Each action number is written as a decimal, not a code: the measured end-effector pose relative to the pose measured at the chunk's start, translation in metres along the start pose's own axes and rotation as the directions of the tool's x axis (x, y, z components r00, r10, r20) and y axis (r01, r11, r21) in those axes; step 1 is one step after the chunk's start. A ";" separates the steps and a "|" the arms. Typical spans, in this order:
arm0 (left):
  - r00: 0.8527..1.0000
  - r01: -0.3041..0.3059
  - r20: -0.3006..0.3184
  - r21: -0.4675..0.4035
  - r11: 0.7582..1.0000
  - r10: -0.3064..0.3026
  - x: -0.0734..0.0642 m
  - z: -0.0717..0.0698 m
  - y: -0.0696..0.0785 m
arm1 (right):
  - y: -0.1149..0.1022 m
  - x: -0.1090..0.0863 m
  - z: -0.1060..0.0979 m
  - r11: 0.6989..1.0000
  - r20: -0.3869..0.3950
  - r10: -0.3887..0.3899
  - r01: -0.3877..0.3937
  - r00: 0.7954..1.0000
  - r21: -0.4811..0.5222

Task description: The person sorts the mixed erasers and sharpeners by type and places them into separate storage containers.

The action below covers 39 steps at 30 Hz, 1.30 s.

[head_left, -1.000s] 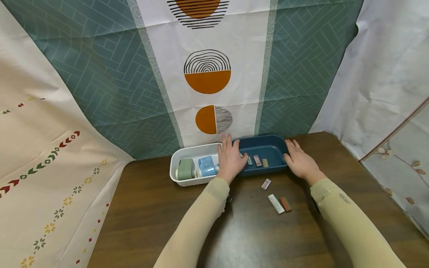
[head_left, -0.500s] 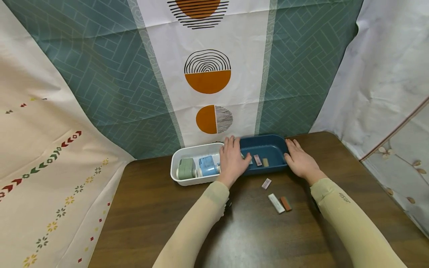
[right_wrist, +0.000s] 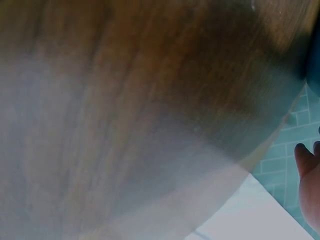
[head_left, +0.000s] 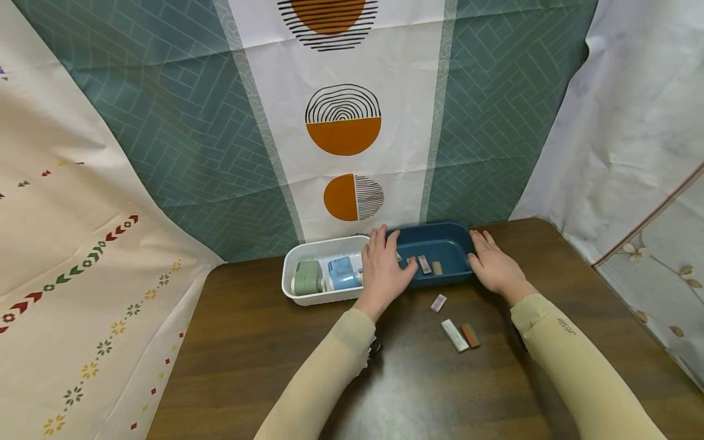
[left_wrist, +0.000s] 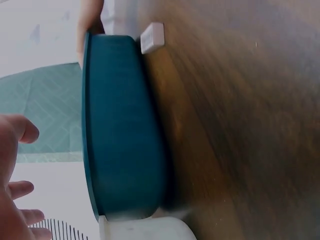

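Observation:
My left hand point(head_left: 382, 269) is over the place where the white tray point(head_left: 316, 249) and the dark blue tray point(head_left: 440, 232) meet, its fingers extended and the thumb apart. Nothing shows in its grasp; in the left wrist view the left hand point(left_wrist: 12, 187) has gaps between the fingers. My right hand point(head_left: 497, 267) lies with straight fingers along the right end of the blue tray. Inside the blue tray are a pinkish eraser-like block point(head_left: 425, 264) and a tan block point(head_left: 437, 267). A green boxy object point(head_left: 308, 277) and a light blue boxy object point(head_left: 342, 272) sit in the white tray, each with a pale knob.
On the brown table point(head_left: 247, 354), before the blue tray, lie a small pinkish-white block point(head_left: 439, 303), a longer white block point(head_left: 454, 335) and an orange-and-green block point(head_left: 470, 335). A patterned curtain point(head_left: 341, 61) hangs behind the trays.
My left hand has shifted slightly right, and its thumb stands further out over the blue tray. The right hand keeps its place at the tray's end. The blocks lie as before.

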<state>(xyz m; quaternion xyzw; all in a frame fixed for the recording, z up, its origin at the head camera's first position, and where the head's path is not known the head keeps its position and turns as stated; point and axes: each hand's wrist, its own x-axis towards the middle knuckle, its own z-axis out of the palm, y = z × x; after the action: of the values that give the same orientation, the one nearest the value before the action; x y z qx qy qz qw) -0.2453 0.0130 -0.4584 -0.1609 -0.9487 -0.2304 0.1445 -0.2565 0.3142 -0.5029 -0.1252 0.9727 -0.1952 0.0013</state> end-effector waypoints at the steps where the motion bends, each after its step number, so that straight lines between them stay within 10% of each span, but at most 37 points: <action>1: 1.000 -0.001 -0.001 -0.004 1.000 0.001 -0.002 -0.001 0.001 | 0.000 0.000 0.000 1.000 0.000 0.000 0.000 1.000 0.000; 39: 0.984 -0.127 0.134 0.039 0.991 0.121 -0.091 0.000 0.023 | 0.002 -0.002 0.003 1.000 0.003 0.008 -0.008 1.000 0.000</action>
<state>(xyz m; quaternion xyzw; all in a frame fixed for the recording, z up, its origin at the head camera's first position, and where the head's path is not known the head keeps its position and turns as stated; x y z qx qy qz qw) -0.1544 0.0105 -0.4814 -0.2309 -0.9496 -0.1873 0.0998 -0.2554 0.3153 -0.5066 -0.1218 0.9732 -0.1950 0.0035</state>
